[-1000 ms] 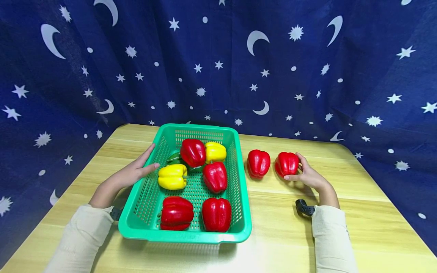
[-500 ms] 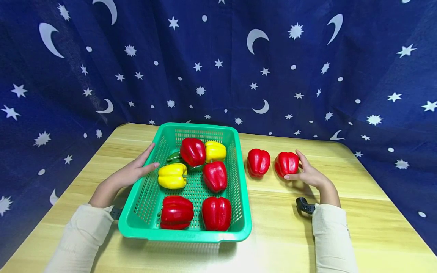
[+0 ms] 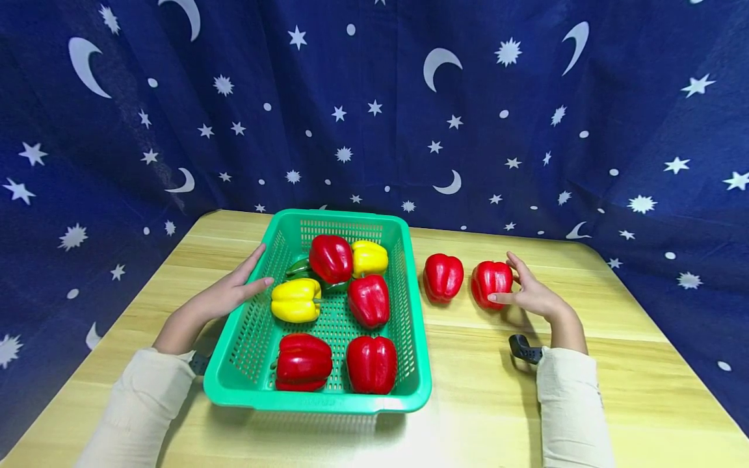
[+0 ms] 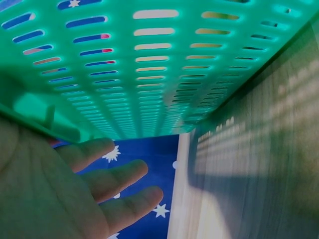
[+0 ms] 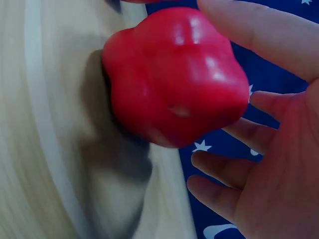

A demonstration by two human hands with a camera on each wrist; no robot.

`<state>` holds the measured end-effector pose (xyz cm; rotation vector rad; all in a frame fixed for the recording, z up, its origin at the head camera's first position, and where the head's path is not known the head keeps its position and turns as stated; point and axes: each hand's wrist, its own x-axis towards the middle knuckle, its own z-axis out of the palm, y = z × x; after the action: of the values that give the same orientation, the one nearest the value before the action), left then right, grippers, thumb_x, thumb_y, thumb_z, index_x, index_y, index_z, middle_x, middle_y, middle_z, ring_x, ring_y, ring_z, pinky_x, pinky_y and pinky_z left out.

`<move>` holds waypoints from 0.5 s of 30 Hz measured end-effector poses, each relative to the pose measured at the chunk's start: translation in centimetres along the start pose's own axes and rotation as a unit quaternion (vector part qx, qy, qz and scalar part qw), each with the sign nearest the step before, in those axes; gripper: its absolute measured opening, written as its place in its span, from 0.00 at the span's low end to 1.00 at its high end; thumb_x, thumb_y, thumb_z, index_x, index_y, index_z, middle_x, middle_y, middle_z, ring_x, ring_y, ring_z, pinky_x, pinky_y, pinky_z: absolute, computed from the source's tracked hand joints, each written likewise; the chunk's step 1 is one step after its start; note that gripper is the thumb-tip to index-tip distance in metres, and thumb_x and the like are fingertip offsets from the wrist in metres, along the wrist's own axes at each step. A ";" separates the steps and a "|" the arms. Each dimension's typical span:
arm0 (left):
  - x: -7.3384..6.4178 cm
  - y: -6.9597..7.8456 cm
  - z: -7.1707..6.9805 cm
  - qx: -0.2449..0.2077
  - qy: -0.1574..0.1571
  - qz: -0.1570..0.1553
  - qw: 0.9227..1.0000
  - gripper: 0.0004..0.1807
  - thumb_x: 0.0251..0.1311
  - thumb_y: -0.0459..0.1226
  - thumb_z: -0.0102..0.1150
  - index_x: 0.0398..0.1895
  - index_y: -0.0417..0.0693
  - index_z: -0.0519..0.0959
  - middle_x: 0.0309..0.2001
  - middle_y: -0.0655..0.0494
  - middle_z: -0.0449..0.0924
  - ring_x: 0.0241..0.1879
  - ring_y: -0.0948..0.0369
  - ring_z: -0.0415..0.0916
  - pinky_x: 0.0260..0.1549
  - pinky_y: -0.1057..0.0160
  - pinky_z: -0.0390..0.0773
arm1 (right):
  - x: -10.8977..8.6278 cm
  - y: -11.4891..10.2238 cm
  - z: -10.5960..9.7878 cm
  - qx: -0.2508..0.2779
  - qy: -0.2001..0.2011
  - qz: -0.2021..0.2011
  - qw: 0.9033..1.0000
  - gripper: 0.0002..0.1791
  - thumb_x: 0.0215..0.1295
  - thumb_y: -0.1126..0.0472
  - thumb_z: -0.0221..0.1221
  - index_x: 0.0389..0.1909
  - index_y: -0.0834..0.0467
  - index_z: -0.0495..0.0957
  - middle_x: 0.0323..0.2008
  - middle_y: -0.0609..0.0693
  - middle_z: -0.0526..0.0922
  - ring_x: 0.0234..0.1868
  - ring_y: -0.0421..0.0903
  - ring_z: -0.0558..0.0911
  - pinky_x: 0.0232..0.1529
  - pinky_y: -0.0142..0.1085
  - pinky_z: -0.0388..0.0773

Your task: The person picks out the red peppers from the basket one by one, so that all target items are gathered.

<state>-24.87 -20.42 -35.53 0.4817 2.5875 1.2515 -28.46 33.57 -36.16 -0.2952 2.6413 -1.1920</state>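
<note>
My left hand [image 3: 219, 299] lies along the left rim of a green perforated basket [image 3: 316, 404], thumb over the edge. In the left wrist view its fingers [image 4: 122, 181] extend straight beneath the basket's slotted side wall. My right hand [image 3: 535, 296] is around the right side of a red bell pepper [image 3: 490, 279] on the table, its thumb in front and forefinger behind. The right wrist view shows that pepper [image 5: 169, 79] with a gap between it and the palm, the fingers [image 5: 214, 196] spread and loosely extended. Another red bell pepper [image 3: 443, 278] stands just left of it.
Inside the basket are several red bell peppers [image 3: 304, 362], two yellow ones [image 3: 296, 300] and some green peppers [image 3: 300, 266] partly hidden. A wooden table [image 3: 468, 403] bears everything. Behind it hangs a dark blue curtain [image 3: 386, 71] with moons and stars.
My right hand has spread a little wider and shifted slightly right, thumb and forefinger farther apart around the red bell pepper. My left hand and the basket look unchanged.
</note>
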 end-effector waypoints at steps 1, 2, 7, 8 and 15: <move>0.0 0.0 0.0 0.000 -0.001 0.000 1.000 0.41 0.68 0.45 0.41 0.71 0.54 0.26 0.72 0.43 0.25 0.69 0.38 0.30 0.58 0.30 0.41 | 0.0 -0.1 0.0 -0.006 0.006 -0.002 1.000 0.56 0.55 0.60 0.61 0.70 0.62 0.28 0.68 0.70 0.37 0.65 0.74 0.45 0.59 0.66 0.52; 0.0 -0.1 0.0 0.000 -0.001 0.000 1.000 0.41 0.67 0.45 0.41 0.71 0.55 0.26 0.72 0.43 0.25 0.69 0.37 0.31 0.58 0.30 0.42 | 0.0 -0.3 0.0 -0.014 0.013 -0.004 1.000 0.55 0.55 0.59 0.61 0.70 0.62 0.29 0.68 0.70 0.38 0.64 0.74 0.46 0.59 0.66 0.52; 0.1 -0.2 0.0 -0.002 -0.002 0.004 1.000 0.41 0.67 0.46 0.41 0.71 0.56 0.26 0.72 0.43 0.26 0.69 0.38 0.32 0.59 0.31 0.43 | 0.1 -1.1 -0.1 -0.060 0.050 -0.007 0.997 0.53 0.56 0.55 0.60 0.70 0.61 0.32 0.68 0.69 0.40 0.65 0.72 0.46 0.59 0.67 0.50; 0.1 -0.2 0.0 -0.003 -0.001 0.004 1.000 0.41 0.67 0.46 0.41 0.71 0.56 0.26 0.72 0.43 0.26 0.69 0.38 0.31 0.59 0.31 0.43 | 0.1 -1.3 -0.1 -0.068 0.055 -0.008 0.996 0.53 0.56 0.55 0.59 0.70 0.61 0.32 0.68 0.69 0.40 0.66 0.71 0.45 0.59 0.67 0.49; 0.1 -0.1 0.0 0.001 0.002 -0.003 1.000 0.41 0.67 0.44 0.41 0.71 0.56 0.26 0.72 0.43 0.25 0.69 0.38 0.30 0.59 0.30 0.40 | 0.1 -3.2 0.3 -0.095 0.074 -0.022 0.993 0.53 0.55 0.53 0.61 0.71 0.57 0.34 0.68 0.69 0.41 0.66 0.69 0.48 0.58 0.67 0.52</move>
<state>-24.97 -20.46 -35.64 0.4727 2.5915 1.2496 -28.19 31.21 -33.98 -0.3108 2.8975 -1.0115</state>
